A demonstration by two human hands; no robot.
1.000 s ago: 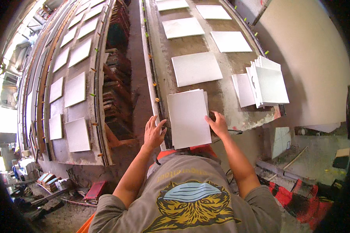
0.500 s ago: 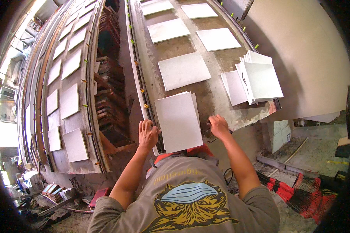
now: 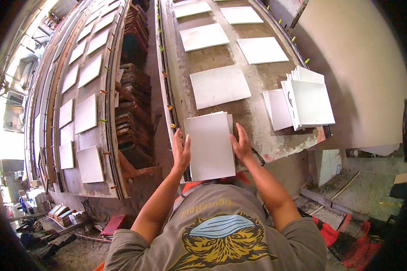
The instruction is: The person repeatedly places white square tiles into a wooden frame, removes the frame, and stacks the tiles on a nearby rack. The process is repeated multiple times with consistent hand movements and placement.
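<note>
A small stack of white rectangular panels (image 3: 210, 147) lies at the near end of the long table, just in front of my body. The top panel covers most of those below, whose edges show at the far side and at the right. My left hand (image 3: 181, 150) is upright along the left edge of the stack, fingers stretched out. On the other side, my right hand (image 3: 242, 145) stands along the right edge, with its fingers extended and thumb apart. Whether both palms press on the edges, I cannot tell.
Several white panels (image 3: 220, 86) lie spaced out along the long table (image 3: 262, 97). A leaning pile of panels (image 3: 313, 103) stands at its right corner. To the left, a second long table (image 3: 106, 180) carries more panels. Small coloured pegs (image 3: 172, 126) line the table edges.
My hands have moved from beside the near corners to the stack's two sides, fingers straightening from a curled pose. The top panels sit more squarely over those below. The view has shifted slightly.
</note>
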